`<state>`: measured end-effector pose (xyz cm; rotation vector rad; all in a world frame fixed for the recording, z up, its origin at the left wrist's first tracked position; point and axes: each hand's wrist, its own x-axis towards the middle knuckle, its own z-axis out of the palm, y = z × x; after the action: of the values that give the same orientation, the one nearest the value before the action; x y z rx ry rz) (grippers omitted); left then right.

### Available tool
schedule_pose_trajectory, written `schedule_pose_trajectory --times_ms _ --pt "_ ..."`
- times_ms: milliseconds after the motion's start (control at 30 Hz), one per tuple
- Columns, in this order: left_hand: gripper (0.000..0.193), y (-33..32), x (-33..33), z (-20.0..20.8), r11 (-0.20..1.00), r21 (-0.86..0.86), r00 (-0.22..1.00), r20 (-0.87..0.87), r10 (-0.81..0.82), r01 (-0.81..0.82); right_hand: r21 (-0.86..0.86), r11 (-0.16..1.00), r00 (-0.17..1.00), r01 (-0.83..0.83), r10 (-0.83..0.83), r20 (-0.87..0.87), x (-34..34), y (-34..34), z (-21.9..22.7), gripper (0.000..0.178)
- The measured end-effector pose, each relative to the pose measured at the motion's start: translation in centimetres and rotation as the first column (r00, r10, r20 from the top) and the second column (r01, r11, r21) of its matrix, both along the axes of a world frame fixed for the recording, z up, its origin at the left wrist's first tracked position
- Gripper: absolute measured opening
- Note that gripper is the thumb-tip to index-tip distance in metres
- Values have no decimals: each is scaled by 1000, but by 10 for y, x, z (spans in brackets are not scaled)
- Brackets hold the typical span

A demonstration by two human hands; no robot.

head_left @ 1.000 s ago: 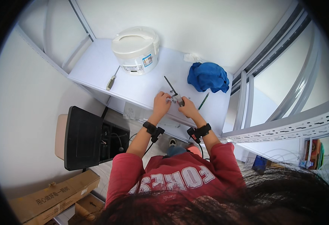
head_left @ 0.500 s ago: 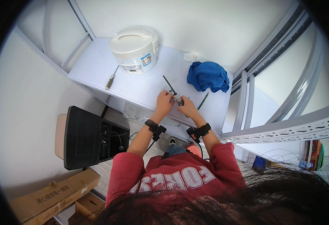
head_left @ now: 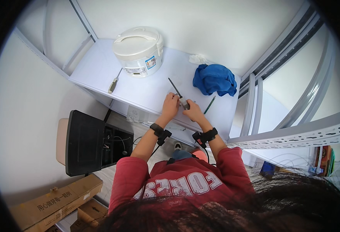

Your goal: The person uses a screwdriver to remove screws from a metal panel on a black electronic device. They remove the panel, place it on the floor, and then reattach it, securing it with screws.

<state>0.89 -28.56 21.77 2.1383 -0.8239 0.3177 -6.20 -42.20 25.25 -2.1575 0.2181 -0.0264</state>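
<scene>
Near the front edge of the white shelf top, my right hand is closed around a grey tool with a long thin dark bar. The bar points away from me and slightly left; the exact kind of tool is too small to tell. My left hand is beside it, fingers bent together against the tool where the bar meets the grey body. What lies between the left fingertips is hidden. To the right of my right hand lies a slim green pencil. Beyond it sits a crumpled blue cloth.
A white rice cooker stands at the back left of the shelf top. A screwdriver lies at its left front. White tissue is behind the cloth. Metal frame posts rise at right; an open black case stands lower left.
My left fingers have shifted slightly along the tool and now cover the small part that showed beside the bar. The right hand and the other things stay nearly the same.
</scene>
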Motion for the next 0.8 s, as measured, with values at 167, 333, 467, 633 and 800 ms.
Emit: schedule_pose_trajectory --times_ms 167,333,467,633,800 --pt "8 6 9 7 993 -118 988 -157 -4 -14 33 999 1000 20 -19 -14 3 -4 -1 36" --pt "5 14 12 19 968 -252 972 -224 -67 9 11 1000 1000 12 -12 -2 2 -4 -1 36" --pt "6 19 13 23 949 -314 982 -185 -46 -15 60 998 1000 -2 2 1 0 -1 0 37" --pt "6 36 16 24 933 -347 971 -238 14 -98 74 996 998 -43 39 53 -1 6 7 38" --pt "8 56 17 26 879 -449 923 -384 -27 -161 16 993 992 -116 115 61 -1 23 12 37"
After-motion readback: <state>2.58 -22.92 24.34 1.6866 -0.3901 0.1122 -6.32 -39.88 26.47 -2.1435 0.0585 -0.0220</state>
